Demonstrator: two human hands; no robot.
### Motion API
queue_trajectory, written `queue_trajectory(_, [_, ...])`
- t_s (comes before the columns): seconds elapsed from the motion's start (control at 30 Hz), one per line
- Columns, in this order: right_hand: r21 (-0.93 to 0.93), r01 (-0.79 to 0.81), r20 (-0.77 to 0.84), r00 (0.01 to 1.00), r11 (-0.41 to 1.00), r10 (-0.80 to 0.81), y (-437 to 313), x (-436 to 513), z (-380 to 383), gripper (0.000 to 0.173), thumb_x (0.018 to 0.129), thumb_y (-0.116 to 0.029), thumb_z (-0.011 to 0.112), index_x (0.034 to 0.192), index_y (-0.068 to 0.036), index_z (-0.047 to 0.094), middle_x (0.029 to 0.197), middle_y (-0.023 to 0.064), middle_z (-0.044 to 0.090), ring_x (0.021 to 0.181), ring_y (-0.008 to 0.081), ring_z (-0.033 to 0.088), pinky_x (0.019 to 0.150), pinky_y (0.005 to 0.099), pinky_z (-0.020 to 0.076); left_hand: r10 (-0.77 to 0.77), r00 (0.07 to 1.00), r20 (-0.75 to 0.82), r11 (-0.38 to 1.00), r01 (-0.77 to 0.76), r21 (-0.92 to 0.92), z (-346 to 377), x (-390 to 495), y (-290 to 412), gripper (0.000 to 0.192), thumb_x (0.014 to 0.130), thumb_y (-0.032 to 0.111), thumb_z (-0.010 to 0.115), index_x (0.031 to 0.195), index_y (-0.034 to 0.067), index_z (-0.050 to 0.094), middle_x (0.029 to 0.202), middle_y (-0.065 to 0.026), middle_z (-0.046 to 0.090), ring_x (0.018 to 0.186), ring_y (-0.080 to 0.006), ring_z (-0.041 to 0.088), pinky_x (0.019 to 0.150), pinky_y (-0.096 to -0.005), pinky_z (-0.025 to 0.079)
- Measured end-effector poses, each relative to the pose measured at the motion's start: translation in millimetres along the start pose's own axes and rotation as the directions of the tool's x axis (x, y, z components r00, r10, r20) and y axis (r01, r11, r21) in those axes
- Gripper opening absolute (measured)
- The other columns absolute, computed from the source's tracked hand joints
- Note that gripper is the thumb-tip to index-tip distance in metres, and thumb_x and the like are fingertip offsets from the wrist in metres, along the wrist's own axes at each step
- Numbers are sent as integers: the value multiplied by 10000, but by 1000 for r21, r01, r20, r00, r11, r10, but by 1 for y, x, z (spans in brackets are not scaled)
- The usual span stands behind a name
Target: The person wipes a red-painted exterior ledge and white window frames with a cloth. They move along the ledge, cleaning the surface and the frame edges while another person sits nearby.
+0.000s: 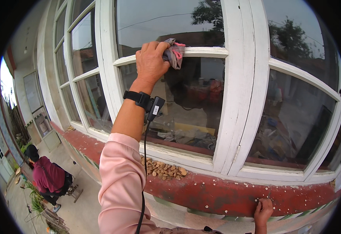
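My left hand (152, 60) is raised to the white wooden glazing bar (207, 52) of a window. Bunched in its fingers is a grey cloth with pink trim (174, 54), pressed on the bar between the upper pane (158, 23) and the lower pane (193, 99). A black strap with a small device and cable (154, 108) circles that wrist. At lower right, my right hand (263, 213) rests with curled fingers at the front edge of the red window sill (226, 193); no object shows in it.
A pile of flat brown seeds or stones (166, 170) lies on the sill below the pane. White specks dot the sill to the right. Another casement (293, 122) adjoins on the right. At lower left, a person in a maroon top (49, 175) sits on a low stool (76, 193) near plants.
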State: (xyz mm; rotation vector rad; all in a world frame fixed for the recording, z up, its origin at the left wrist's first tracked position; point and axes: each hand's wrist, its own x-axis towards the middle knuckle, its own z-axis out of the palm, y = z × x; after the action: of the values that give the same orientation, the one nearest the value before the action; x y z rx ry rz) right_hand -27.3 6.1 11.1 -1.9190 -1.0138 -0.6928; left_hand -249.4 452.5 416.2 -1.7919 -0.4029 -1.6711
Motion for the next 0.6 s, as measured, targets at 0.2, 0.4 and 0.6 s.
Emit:
queue_trajectory(0.2, [-28,-20,-24,1000,999,19,1,-1,2,138,760,64,570,869,-13,608,815,150,580,745,346,577,648,419,469,-74,994,78,995,68,74,-7,-19,-79,386,664,90,721,1028,194,639,1031,-16,626,1026,-272,565,801,-408,447])
queue_trajectory(0.4, [-97,15,-76,997,995,-22,1,-1,4,128,777,59,562,879,-8,600,814,153,563,732,352,566,636,417,461,-192,976,105,973,175,152,-11,-32,-133,348,694,70,710,1019,159,623,989,-44,627,987,-308,573,812,-412,482])
queue_trajectory(0.6, [-91,-49,-65,997,995,43,10,-4,8,102,809,47,540,884,1,591,821,162,558,759,353,556,667,415,460,-73,994,81,985,59,162,-22,-33,-144,342,680,15,675,990,151,626,947,-70,627,961,-311,573,817,-413,476])
